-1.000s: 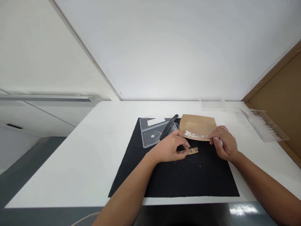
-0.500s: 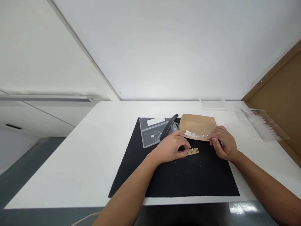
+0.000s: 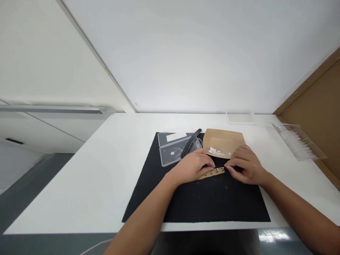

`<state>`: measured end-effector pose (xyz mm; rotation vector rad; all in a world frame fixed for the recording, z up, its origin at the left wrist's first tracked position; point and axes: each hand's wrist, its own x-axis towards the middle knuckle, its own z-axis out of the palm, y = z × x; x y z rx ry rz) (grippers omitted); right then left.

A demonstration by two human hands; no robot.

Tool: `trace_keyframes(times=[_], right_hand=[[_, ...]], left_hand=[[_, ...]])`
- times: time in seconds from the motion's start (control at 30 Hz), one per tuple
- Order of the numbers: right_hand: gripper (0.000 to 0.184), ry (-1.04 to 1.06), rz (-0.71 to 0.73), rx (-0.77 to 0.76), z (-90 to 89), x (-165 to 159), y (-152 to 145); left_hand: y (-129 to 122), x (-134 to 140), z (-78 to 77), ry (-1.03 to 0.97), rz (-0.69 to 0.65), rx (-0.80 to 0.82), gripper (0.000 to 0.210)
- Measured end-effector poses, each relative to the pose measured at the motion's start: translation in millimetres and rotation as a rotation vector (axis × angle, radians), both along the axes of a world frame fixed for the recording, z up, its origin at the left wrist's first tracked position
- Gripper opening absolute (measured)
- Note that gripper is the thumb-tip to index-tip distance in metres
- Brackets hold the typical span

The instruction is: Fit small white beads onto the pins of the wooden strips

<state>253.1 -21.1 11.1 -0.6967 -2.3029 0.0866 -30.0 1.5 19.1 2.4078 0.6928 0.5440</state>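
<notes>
Our right hand (image 3: 247,165) has come away from the tray (image 3: 224,136) to the right end of the strip (image 3: 214,173), while our left thumb has shifted enough to bare more of the strip's near side. We have the strip lying slantwise on the black mat (image 3: 212,203), just in front of the tray, a row of metal pieces along it. Our left hand (image 3: 192,167) has a narrow grip, thumb and forefinger closed on the strip's far edge, probably because so light a thing would slide about. Our right thumb and forefinger almost meet just beside its end; we cannot tell whether they pinch anything.

We judge the tray to stand so close because its white bits (image 3: 214,151) are small and the reach is short; they lie along its near side. Dark cloth under pale bits likely helps us see strays. The open case (image 3: 167,158) and the black tool (image 3: 190,144) leaning across it sit beyond our left hand, perhaps so both forearms have room over the desk (image 3: 79,177).
</notes>
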Motion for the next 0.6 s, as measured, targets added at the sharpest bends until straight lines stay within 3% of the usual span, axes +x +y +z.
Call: trace_keyframes(times=[0.2,0.6], right_hand=[[0.016,-0.171,0.043,0.052,-6.0,-19.5,-10.6],[0.011,-0.166,0.055,0.052,-10.9,-25.0,-8.4]], left_hand=[[-0.3,1.2,0.0,0.003,0.008,-0.014,0.012],[0.8,3.6,-1.0,-0.027,0.006,-0.042,0.010]])
